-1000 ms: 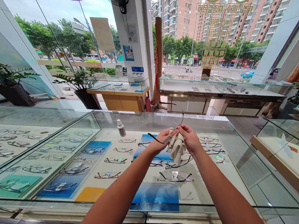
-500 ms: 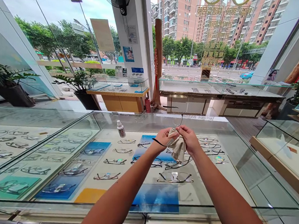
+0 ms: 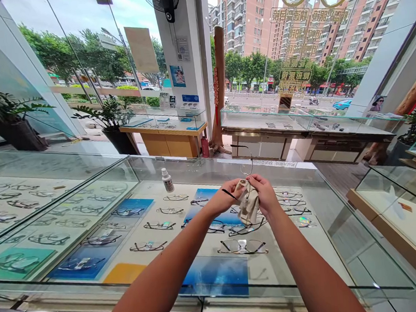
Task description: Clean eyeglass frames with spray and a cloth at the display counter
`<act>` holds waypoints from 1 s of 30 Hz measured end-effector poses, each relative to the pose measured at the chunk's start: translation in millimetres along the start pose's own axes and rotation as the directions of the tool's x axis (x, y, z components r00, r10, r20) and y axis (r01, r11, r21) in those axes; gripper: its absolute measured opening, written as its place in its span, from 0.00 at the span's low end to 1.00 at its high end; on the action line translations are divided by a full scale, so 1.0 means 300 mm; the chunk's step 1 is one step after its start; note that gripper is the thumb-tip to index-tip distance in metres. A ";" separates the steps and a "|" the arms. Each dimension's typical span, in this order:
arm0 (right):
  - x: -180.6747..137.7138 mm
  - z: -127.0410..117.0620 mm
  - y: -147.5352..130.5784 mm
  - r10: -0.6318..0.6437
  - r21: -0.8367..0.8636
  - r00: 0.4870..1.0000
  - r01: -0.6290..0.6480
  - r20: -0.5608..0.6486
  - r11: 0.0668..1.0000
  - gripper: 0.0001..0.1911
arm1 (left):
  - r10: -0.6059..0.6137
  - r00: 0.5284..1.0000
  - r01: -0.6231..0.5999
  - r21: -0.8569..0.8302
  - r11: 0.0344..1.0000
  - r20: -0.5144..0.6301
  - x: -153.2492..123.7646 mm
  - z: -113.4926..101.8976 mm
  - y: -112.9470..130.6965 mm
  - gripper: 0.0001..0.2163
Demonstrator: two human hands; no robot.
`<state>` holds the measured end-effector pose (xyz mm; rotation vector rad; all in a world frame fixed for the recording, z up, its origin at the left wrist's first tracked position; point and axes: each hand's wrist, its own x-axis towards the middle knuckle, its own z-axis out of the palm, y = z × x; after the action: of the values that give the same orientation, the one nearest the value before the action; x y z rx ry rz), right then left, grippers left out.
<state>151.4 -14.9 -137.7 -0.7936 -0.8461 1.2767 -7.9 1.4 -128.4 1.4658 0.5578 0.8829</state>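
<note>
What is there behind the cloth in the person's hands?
Display glasses and a blue sheet show past the edges of the cloth; whatever lies directly behind its folds is covered.

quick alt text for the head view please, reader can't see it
A person's left hand and right hand hold thin-framed glasses and a beige cloth above a glass display case. More glasses lie in rows inside, and a small white bottle stands on top. Trees and buildings show outside.
</note>
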 end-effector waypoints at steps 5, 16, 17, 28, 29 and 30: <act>-0.015 0.016 -0.003 0.046 0.001 0.997 -0.046 0.062 0.999 0.25 | 0.025 0.997 -0.021 0.051 0.998 -0.070 -0.004 0.003 -0.003 0.25; -0.006 0.004 0.002 -0.002 -0.017 0.999 0.002 0.037 1.000 0.25 | -0.092 0.996 0.092 0.004 0.996 -0.020 -0.010 0.000 0.037 0.26; -0.007 0.004 0.001 0.001 -0.022 0.999 0.000 0.042 1.000 0.25 | -0.094 0.996 0.094 -0.003 0.996 -0.011 -0.010 -0.002 0.038 0.26; -0.010 0.011 0.001 -0.008 -0.038 0.998 0.011 0.067 0.999 0.25 | -0.082 0.997 0.082 -0.089 0.993 0.002 0.001 -0.010 0.008 0.26; -0.008 0.010 0.001 -0.009 -0.041 0.998 0.012 0.058 0.999 0.25 | -0.094 0.996 0.093 -0.104 0.990 0.000 0.002 -0.012 0.005 0.26; -0.007 0.008 0.000 -0.010 -0.042 0.999 0.012 0.047 0.999 0.25 | -0.100 0.995 0.100 -0.115 0.988 0.005 0.002 -0.012 0.005 0.26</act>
<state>149.1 -16.9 -136.6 -0.7937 -0.9168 1.2756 -10.6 4.0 -127.1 1.3224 0.5668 0.8233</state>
